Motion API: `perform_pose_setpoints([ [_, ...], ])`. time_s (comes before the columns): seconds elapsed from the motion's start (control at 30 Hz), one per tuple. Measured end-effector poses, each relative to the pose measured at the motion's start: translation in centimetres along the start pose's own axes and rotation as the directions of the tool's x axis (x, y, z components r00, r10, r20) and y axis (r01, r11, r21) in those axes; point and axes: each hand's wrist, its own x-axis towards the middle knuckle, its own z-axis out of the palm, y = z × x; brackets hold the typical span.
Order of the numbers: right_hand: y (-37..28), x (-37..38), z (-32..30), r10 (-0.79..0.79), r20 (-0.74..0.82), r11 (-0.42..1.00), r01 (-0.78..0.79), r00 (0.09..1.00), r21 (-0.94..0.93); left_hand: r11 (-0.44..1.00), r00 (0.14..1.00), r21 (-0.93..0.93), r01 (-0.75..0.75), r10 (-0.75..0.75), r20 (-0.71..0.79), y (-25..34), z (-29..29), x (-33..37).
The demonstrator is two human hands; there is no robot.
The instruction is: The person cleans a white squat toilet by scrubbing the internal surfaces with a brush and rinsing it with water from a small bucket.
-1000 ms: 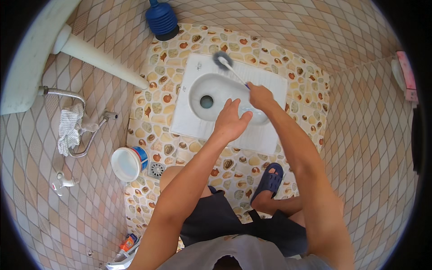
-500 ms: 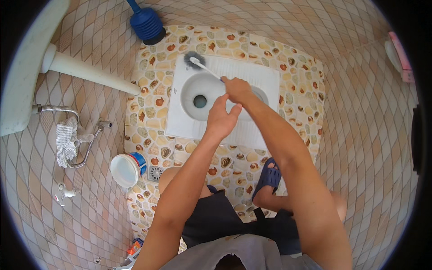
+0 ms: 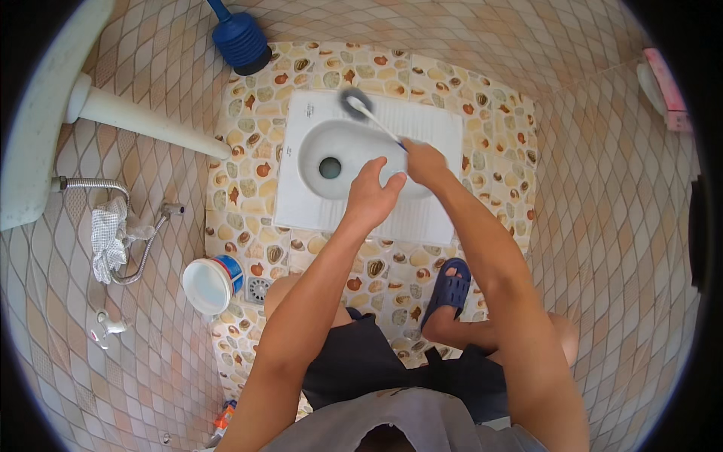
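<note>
My right hand (image 3: 425, 163) is closed round the handle of a toilet brush (image 3: 378, 123). The brush's grey bristle head points away from me, over the far edge of a white squat toilet (image 3: 290, 192). Above the bowl, my left hand (image 3: 375, 194) is held out with thumb and fingers apart, and nothing shows in it. A gap separates it from the right hand. The bowl's dark drain hole (image 3: 330, 167) lies to the left of my left hand.
A white bucket (image 3: 208, 288) stands at the left beside a floor drain (image 3: 257, 291). A blue plunger (image 3: 239, 38) is at the far left corner. A pale pipe (image 3: 151, 120) slants down the left wall, with a metal hose (image 3: 147, 256) and a tap (image 3: 111, 323) nearby. My sandalled foot (image 3: 450, 294) is near the toilet.
My right hand has moved right, away from my left hand, taking the toilet brush with it. The brush head has shifted right along the toilet's far edge. My left hand has stayed nearly still.
</note>
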Motion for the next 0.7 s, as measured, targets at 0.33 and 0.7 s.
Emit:
perform_pose_setpoints([
  [0.33,-4.3,1.8,-0.4,-0.07,0.151,0.984,0.043,0.986,0.175,0.999,0.996,0.044,-0.002,-0.001,0.085,0.2,1.7,0.4],
  [0.7,0.6,-2.8,0.5,0.034,0.003,0.998,-0.034,0.999,0.047,0.997,0.997,0.076,-0.002,-0.004,0.082,0.3,2.1,0.7],
])
